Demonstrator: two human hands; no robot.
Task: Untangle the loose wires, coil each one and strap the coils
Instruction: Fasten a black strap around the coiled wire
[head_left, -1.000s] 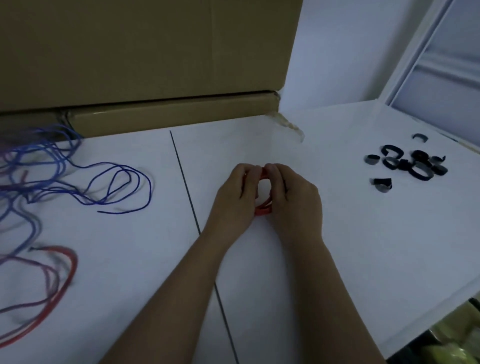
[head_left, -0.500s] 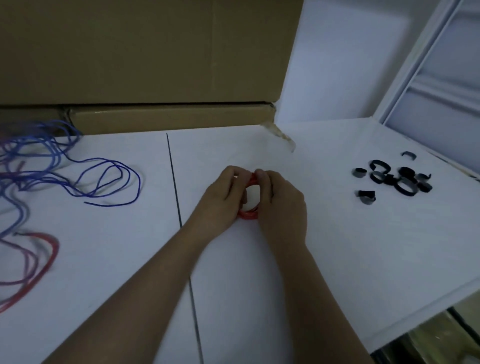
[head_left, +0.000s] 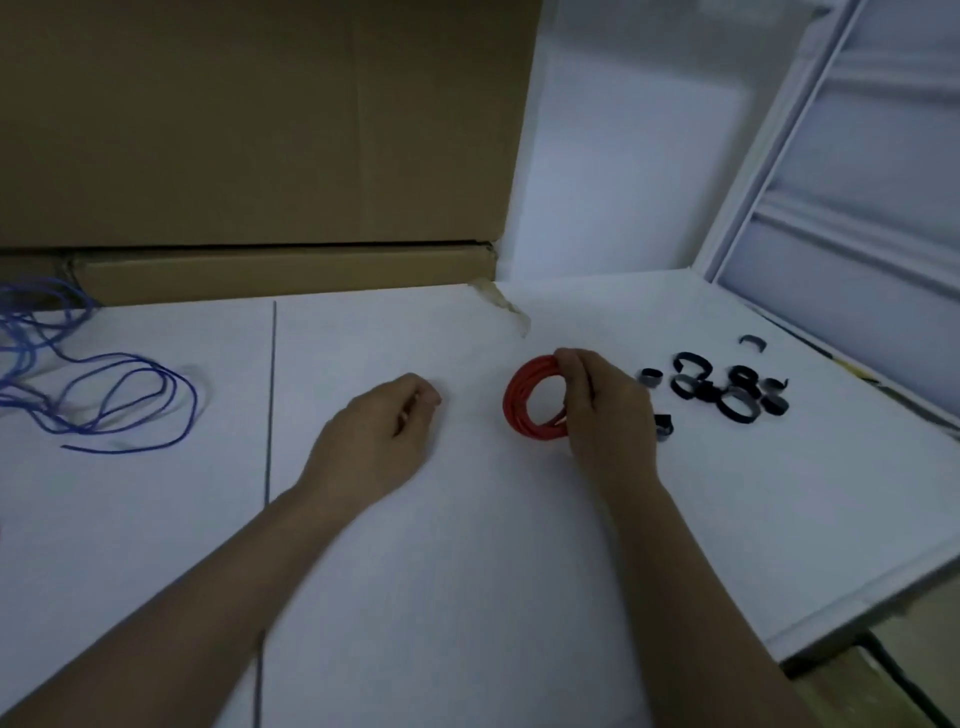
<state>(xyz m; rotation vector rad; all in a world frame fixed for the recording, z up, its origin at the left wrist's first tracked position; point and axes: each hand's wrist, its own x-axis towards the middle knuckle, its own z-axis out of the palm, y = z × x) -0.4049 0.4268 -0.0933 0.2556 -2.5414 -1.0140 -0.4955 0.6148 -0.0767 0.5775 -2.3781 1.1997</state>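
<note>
Head view: the right hand (head_left: 605, 415) pinches the right side of a red wire coil (head_left: 531, 405), fingers curled round its turns, and holds it on edge just above or on the white table (head_left: 467, 571); which of the two I cannot tell. The left hand (head_left: 382, 441) is apart from the coil, at about nine o'clock from it, resting low over the table with its fingers loosely curled and nothing in them.

At three o'clock from the right hand lies a scatter of black straps (head_left: 727, 389), small curled loops, one of them just beside the heel of that hand. Far out at nine o'clock, past a dark seam in the table, sprawls a loose blue wire (head_left: 119, 400), its strands crossing one another and running off the left edge. Behind it all, at twelve o'clock, stands a big cardboard box (head_left: 260, 130) on a flatter one.

By my reading, the red wire is coiled but not yet strapped: no black band shows round it, though the fingers hide part of it. Fetching a strap from the nearby pile and wrapping it round the coil looks like the step in hand. The blue wire is untouched and still needs untangling, coiling and strapping, so much of the task is left.
</note>
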